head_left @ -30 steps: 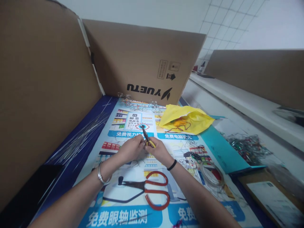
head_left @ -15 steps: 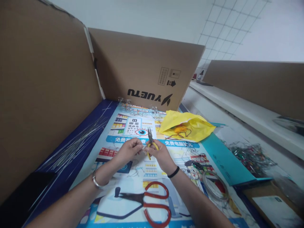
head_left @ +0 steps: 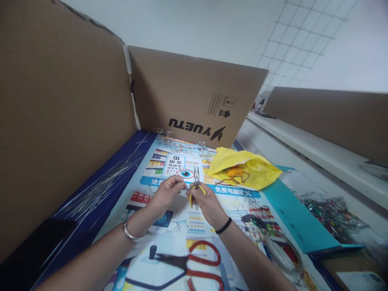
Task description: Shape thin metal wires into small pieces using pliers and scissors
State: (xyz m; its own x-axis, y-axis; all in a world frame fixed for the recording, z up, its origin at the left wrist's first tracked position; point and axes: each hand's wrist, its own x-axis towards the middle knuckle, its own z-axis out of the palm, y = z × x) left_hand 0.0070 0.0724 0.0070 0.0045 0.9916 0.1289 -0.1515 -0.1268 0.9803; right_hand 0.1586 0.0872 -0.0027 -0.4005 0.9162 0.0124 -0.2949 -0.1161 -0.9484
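Over the middle of the printed sheet, my right hand is closed round yellow-handled pliers, whose metal jaws point away from me. Just left of it is my left hand, its thumb and index finger pinched together; whatever sits between them is too small to make out. The fingertips of both hands are close to each other. Nearer to me, red-handled scissors lie on the sheet, blades to the left.
A yellow bag with orange material lies beyond my right hand. Thin wires lie along the left side. On the right are a wire coil and a tangled wire pile. Cardboard panels stand behind and left.
The view has shifted, so the scene sits slightly lower and further right. The pliers have turned more upright, and their handles look wider apart. Both hands remain close together.
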